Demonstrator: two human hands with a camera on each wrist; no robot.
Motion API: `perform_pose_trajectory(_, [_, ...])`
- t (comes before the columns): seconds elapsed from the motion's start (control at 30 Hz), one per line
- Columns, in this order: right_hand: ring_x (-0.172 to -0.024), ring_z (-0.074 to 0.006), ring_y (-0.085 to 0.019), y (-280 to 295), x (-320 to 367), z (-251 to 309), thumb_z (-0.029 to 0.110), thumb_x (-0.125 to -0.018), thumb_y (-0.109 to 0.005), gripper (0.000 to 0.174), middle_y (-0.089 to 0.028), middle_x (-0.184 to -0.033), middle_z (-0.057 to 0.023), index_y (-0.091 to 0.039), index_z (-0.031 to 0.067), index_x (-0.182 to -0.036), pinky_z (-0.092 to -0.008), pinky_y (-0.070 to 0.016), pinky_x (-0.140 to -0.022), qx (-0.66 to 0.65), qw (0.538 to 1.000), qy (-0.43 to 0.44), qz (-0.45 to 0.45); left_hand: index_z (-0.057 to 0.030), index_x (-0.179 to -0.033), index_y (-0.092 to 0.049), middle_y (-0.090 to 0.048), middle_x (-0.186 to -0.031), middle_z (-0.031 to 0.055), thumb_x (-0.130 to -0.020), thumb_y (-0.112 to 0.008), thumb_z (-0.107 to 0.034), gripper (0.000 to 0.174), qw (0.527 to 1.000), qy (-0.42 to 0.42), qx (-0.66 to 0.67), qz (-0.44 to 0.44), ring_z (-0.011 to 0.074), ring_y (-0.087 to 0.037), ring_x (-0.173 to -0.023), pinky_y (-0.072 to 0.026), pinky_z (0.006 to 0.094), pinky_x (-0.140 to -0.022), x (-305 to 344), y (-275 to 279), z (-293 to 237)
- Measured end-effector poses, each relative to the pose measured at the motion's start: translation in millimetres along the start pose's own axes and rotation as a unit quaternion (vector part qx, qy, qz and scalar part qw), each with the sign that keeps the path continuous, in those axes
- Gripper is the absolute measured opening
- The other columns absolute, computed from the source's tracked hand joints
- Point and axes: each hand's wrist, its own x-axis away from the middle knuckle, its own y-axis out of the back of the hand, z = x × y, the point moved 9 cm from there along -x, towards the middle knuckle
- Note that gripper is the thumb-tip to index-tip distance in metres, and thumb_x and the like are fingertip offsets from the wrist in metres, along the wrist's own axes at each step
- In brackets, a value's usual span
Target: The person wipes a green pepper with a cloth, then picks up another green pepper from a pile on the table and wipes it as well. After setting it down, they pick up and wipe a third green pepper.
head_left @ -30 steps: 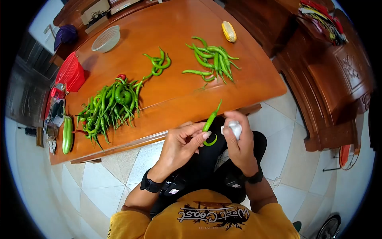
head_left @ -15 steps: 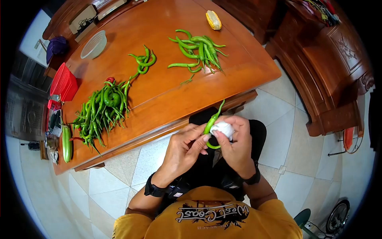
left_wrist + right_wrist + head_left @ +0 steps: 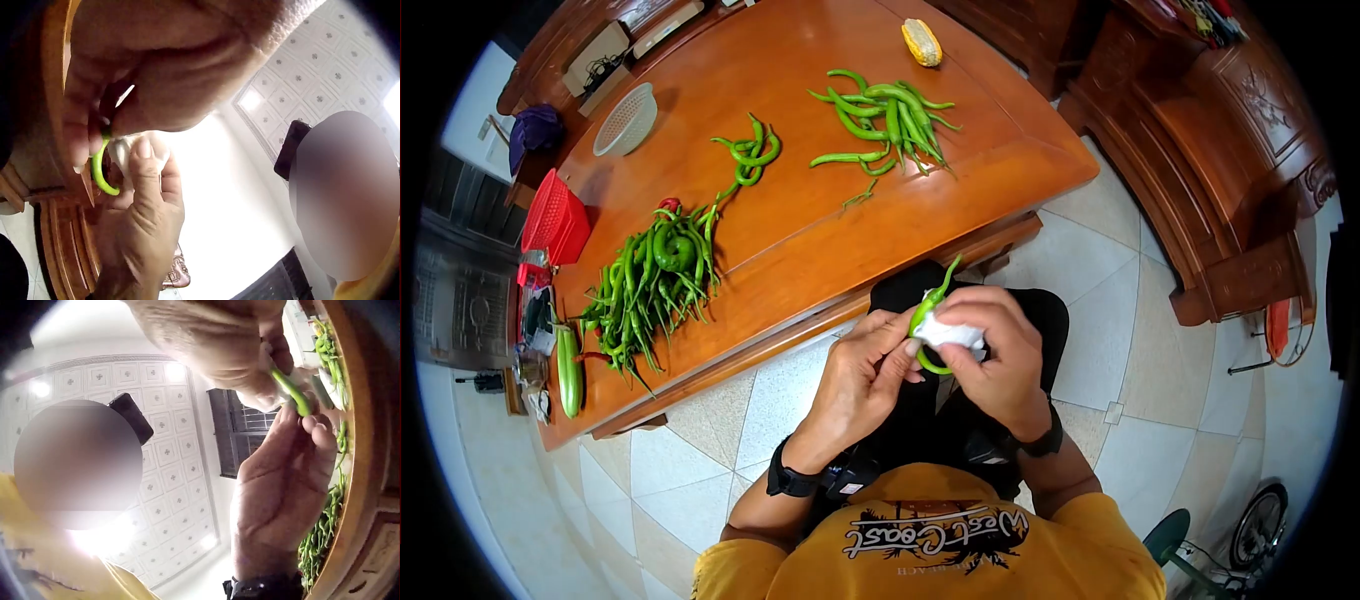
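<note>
My left hand (image 3: 852, 378) pinches a curved green chili pepper (image 3: 930, 304) between thumb and fingers, over the lap just off the table's front edge. The pepper's stem end points up and away; its curled tip hangs below the fingers, also seen in the left wrist view as a bright green hook (image 3: 98, 174). A crumpled white cloth or tissue (image 3: 955, 340) is in my right hand (image 3: 1008, 350), gripped between thumb and fingers and held against the pepper's side. In the right wrist view the pepper (image 3: 295, 394) passes between both hands, with the white wad partly hidden behind fingers.
On the wooden table (image 3: 800, 220) lie a big heap of green chilies (image 3: 650, 280), a small cluster (image 3: 750, 155) and another pile (image 3: 900, 115). Around them are a corn cob (image 3: 921, 42), a pale basket (image 3: 626, 120), a red basket (image 3: 557, 222) and a long green vegetable (image 3: 569, 372).
My right hand has moved left, bringing the white wad from beside the pepper onto it. The left hand keeps its pinch. The head view has shifted, so the table appears further left.
</note>
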Motion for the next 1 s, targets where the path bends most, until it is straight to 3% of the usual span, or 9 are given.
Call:
perform_pose_trajectory(0.1, [-0.09, -0.0282, -0.067, 9.4, -0.7, -7.7, -0.007, -0.071, -0.074, 0.037, -0.065, -0.105, -0.0145, -0.064, 0.0042, -0.105, -0.0327, -0.0539, -0.078, 0.004, 0.998, -0.008, -0.065, 0.0032, -0.131, -0.058, -0.057, -0.099, 0.01, -0.098, -0.054, 0.001, 0.033, 1.0, 0.001, -0.002, 0.003, 0.0142, -0.063, -0.078, -0.0566, 0.025, -0.069, 1.4, -2.8, -1.1])
perform_pose_trajectory(0.2, [-0.091, -0.0283, -0.067, 2.2, 3.8, -8.8, -0.007, -0.073, -0.073, 0.036, -0.065, -0.105, -0.0145, -0.064, 0.0039, -0.106, -0.033, -0.0539, -0.078, -0.019, 0.999, -0.037, -0.033, 0.0032, -0.13, -0.058, -0.057, -0.099, 0.0107, -0.096, -0.054, 0.004, 0.034, 1.0, -0.009, -0.01, -0.001, 0.0152, -0.062, -0.078, -0.0555, 0.0251, -0.068, 2.5, -0.5, -0.1])
perform_pose_trajectory(0.33, [-0.091, -0.0299, -0.067, -15.5, 3.7, 4.2, -0.006, -0.075, -0.072, 0.033, -0.066, -0.102, -0.0144, -0.063, 0.0037, -0.105, -0.034, -0.0545, -0.077, -0.051, 0.995, -0.04, 0.082, 0.0024, -0.13, -0.059, -0.058, -0.099, 0.0108, -0.095, -0.054, 0.007, 0.036, 0.997, -0.053, -0.048, -0.028, 0.0166, -0.062, -0.079, -0.0551, 0.0254, -0.068, 2.8, 7.9, -11.8])
perform_pose_trajectory(0.47, [-0.088, -0.0317, -0.065, -16.4, 5.0, 5.9, -0.004, -0.074, -0.072, 0.032, -0.065, -0.099, -0.0139, -0.063, 0.0037, -0.104, -0.0357, -0.0538, -0.075, -0.035, 0.991, -0.033, 0.124, 0.0019, -0.129, -0.06, -0.061, -0.096, 0.0127, -0.093, -0.056, 0.008, 0.037, 0.985, -0.109, -0.125, -0.035, 0.0201, -0.06, -0.079, -0.051, 0.0269, -0.072, 4.3, 10.7, -22.2])
perform_pose_trajectory(0.57, [-0.087, -0.032, -0.065, -13.7, 3.3, 7.1, -0.003, -0.074, -0.071, 0.03, -0.065, -0.096, -0.0133, -0.063, 0.0036, -0.102, -0.0363, -0.0532, -0.074, -0.016, 0.988, -0.025, 0.152, 0.0013, -0.129, -0.061, -0.061, -0.094, 0.014, -0.091, -0.058, 0.01, 0.039, 0.989, -0.095, -0.113, -0.027, 0.0227, -0.06, -0.08, -0.0497, 0.0281, -0.072, 3.2, 8.5, -24.4])
perform_pose_trajectory(0.83, [-0.087, -0.0285, -0.068, 12.1, 2.6, -7.3, -0.003, -0.074, -0.071, 0.027, -0.068, -0.097, -0.0135, -0.063, 0.0019, -0.099, -0.0331, -0.0539, -0.077, 0.026, 0.992, -0.065, 0.109, -0.0009, -0.129, -0.062, -0.061, -0.096, 0.014, -0.09, -0.06, 0.009, 0.04, 0.977, -0.137, -0.16, -0.043, 0.0239, -0.06, -0.082, -0.05, 0.0288, -0.072, 1.7, 9.3, -27.8])
perform_pose_trajectory(0.93, [-0.088, -0.0264, -0.069, 13.0, 3.6, -13.1, -0.002, -0.074, -0.072, 0.028, -0.068, -0.098, -0.0132, -0.063, 0.0015, -0.101, -0.032, -0.0534, -0.077, -0.031, 0.994, -0.08, 0.074, -0.0015, -0.129, -0.062, -0.061, -0.098, 0.0137, -0.092, -0.06, 0.007, 0.039, 0.982, -0.124, -0.135, -0.034, 0.0233, -0.06, -0.084, -0.0498, 0.0286, -0.074, 0.3, 7.9, -28.1])
perform_pose_trajectory(1.0, [-0.09, -0.0218, -0.069, 2.0, 10.1, -20.7, 0.0, -0.076, -0.073, 0.027, -0.069, -0.098, -0.012, -0.064, 0.0017, -0.102, -0.0299, -0.0525, -0.077, -0.109, 0.979, -0.131, 0.109, -0.0016, -0.129, -0.062, -0.061, -0.099, 0.0133, -0.093, -0.059, 0.004, 0.037, 0.986, -0.12, -0.114, -0.029, 0.0228, -0.06, -0.086, -0.0495, 0.0282, -0.076, -0.5, 7.6, -28.4])
